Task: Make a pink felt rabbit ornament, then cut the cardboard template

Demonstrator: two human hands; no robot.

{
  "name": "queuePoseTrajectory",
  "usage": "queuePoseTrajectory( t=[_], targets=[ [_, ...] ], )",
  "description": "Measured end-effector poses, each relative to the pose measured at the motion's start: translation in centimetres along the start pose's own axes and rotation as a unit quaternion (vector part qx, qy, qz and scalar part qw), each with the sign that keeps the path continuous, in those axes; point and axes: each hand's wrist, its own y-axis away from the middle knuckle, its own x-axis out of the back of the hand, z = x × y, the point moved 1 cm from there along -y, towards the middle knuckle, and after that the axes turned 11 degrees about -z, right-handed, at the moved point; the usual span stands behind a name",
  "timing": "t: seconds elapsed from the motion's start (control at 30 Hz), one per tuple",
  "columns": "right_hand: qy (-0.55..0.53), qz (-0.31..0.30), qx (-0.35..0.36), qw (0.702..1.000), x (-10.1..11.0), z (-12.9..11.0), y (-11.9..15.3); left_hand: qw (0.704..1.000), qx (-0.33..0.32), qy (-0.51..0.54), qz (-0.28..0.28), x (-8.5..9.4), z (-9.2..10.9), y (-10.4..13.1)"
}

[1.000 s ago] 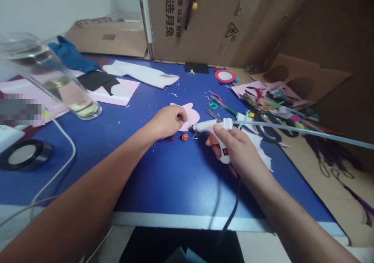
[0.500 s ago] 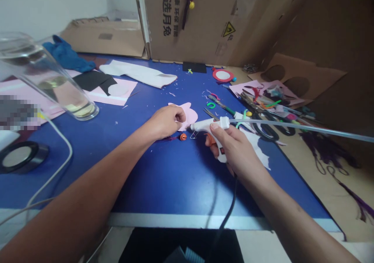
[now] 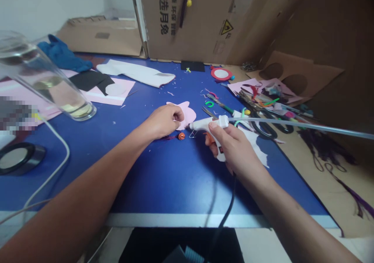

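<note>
My right hand (image 3: pixel 233 142) grips a white hot glue gun (image 3: pixel 219 137), a finger at its orange trigger. A long clear glue stick (image 3: pixel 298 126) runs out of its back. The nozzle points left and is close to a pink flower-shaped cutout (image 3: pixel 187 113); whether they touch I cannot tell. My left hand (image 3: pixel 168 120) is on the cutout with curled fingers, pinching or pressing its near left part. Just in front lies an orange jingle bell (image 3: pixel 181 136) with dark purple threads. The gun's thin wire stand (image 3: pixel 192 133) hangs under its nozzle.
At left stand a water glass (image 3: pixel 70 95) and a roll of black tape (image 3: pixel 22 157). Scissors (image 3: pixel 264 130), pink felt (image 3: pixel 233 87) and scraps crowd the right. A red round ornament (image 3: pixel 221 73) lies farther back. Cardboard (image 3: pixel 198 21) walls the blue table's (image 3: pixel 175 193) far side.
The whole view has shifted slightly, so everything sits a little farther left. Both hands keep nearly the same place over the cutout, with the nozzle still beside its edge.
</note>
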Motion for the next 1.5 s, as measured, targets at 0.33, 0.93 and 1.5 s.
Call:
queuePoseTrajectory(
  t=[0.33,0.93,1.5],
  targets=[
    [0.004,0.004,0.005,1.0,0.17,0.14,-0.13,1.0,0.008,0.01,-0.001,-0.01,0.06,-0.05],
    [-0.011,0.003,0.007,1.0,0.33,0.52,-0.23,1.0,0.02,0.016,0.004,0.11,0.34,0.07],
    [-0.025,0.016,0.014,0.999,0.34,0.94,-0.58,1.0,0.02,0.009,0.009,0.24,0.57,0.08]
  ],
)
